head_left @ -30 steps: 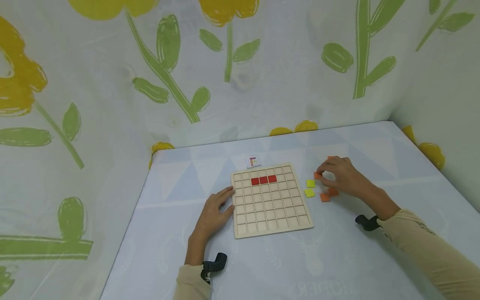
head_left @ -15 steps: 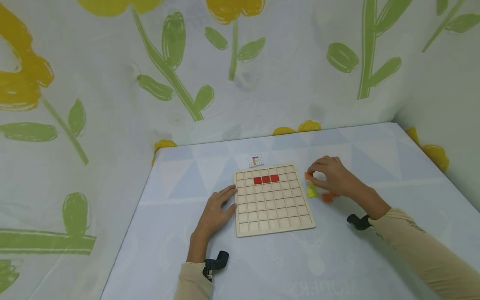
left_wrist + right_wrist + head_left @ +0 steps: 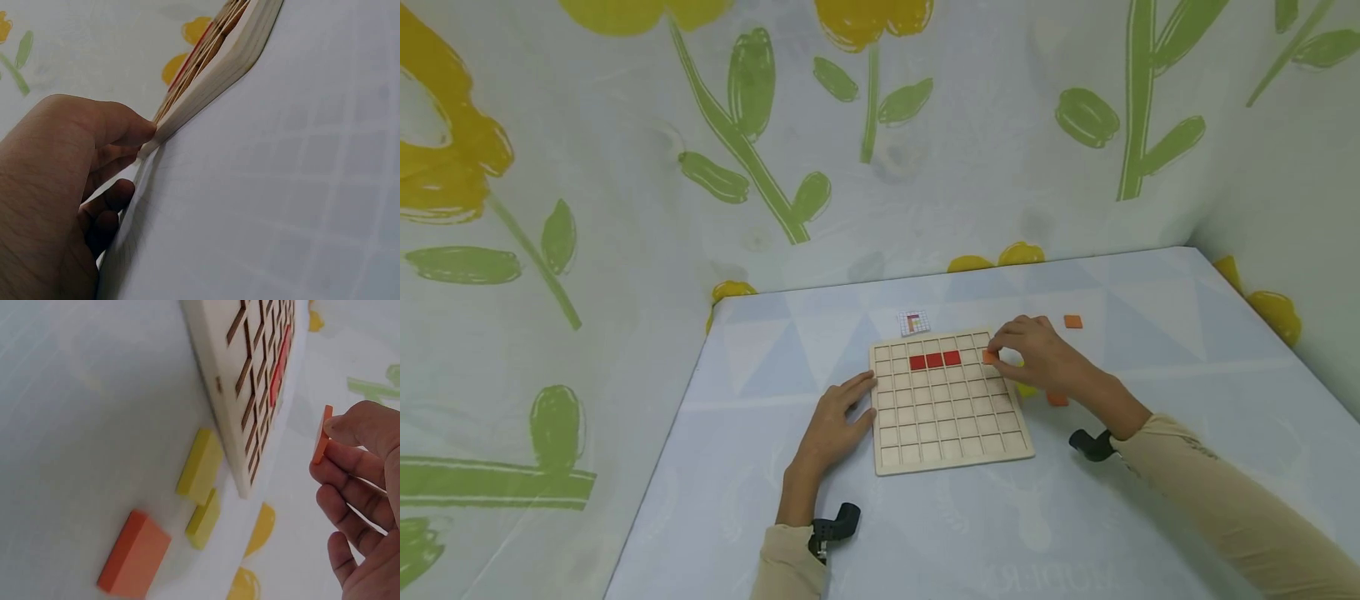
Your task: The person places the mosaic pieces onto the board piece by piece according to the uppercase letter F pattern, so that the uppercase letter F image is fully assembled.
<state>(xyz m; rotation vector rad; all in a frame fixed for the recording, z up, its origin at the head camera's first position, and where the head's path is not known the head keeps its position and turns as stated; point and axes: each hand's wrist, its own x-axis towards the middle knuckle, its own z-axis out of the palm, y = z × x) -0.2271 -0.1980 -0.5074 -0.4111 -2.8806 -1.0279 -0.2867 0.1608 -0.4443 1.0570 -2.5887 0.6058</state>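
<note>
A square wooden grid board (image 3: 952, 402) lies on the table, with several red tiles (image 3: 934, 360) in a row in one of its upper rows. At its left edge my left hand (image 3: 835, 425) rests, fingertips touching the side; the left wrist view has the thumb (image 3: 134, 125) right at the rim. My right hand (image 3: 1043, 354) pinches an orange tile (image 3: 322, 434) between thumb and finger, over the board's upper right corner. Beside the board's right edge lie yellow tiles (image 3: 201, 465), partly hidden by the right hand in the head view.
A small printed pattern card (image 3: 913, 322) lies just behind the board. One orange tile (image 3: 1072, 322) sits apart at the back right, and another orange tile (image 3: 134, 556) lies near the yellow ones. A flower-printed cloth wall (image 3: 880, 208) rises behind the table.
My right hand has carried the orange tile leftward from the loose tiles to over the board's upper right corner. The left hand stays at the board's edge.
</note>
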